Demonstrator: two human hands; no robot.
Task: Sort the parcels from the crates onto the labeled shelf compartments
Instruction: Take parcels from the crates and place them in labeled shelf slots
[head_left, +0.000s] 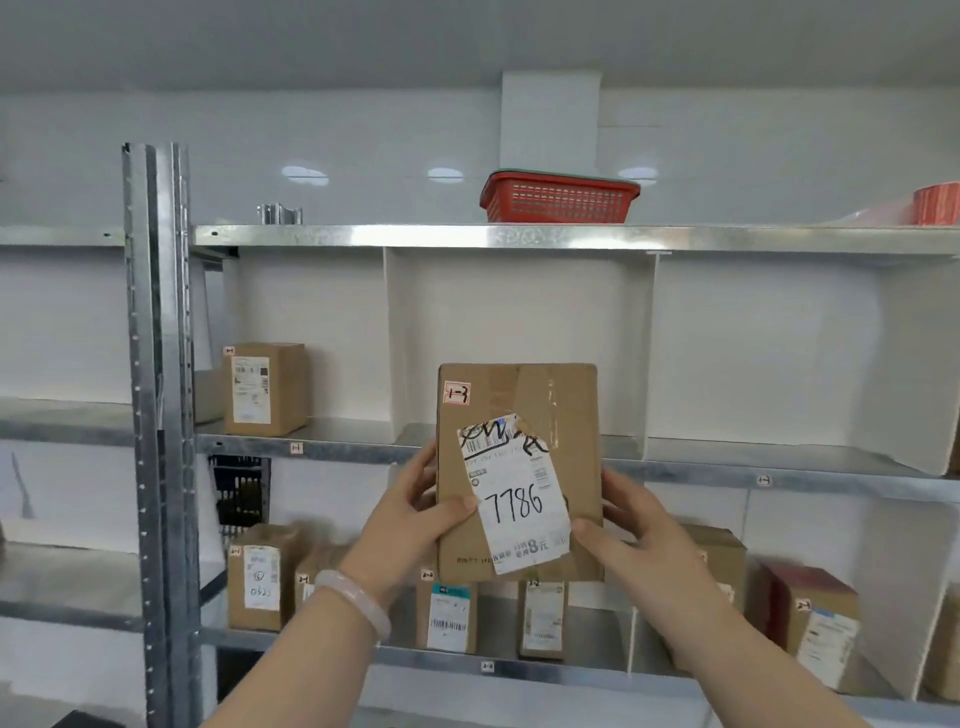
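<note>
One parcel (519, 470) is held upright in front of the shelf (467, 236), marked "1-3" and "7786". Left hand (415, 512) and right hand (636, 525) clamp its side edges, thumbs pressed on the front face, fingers wrapped behind. One box (265, 388) stands in the left compartment; the two compartments to its right are open. At least six boxes fill the lower row. One red basket (558, 197) sits on top.

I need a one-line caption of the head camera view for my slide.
Both hands, left hand and right hand, hold a cardboard parcel marked 7786 before a metal shelf with labeled compartments.
</note>
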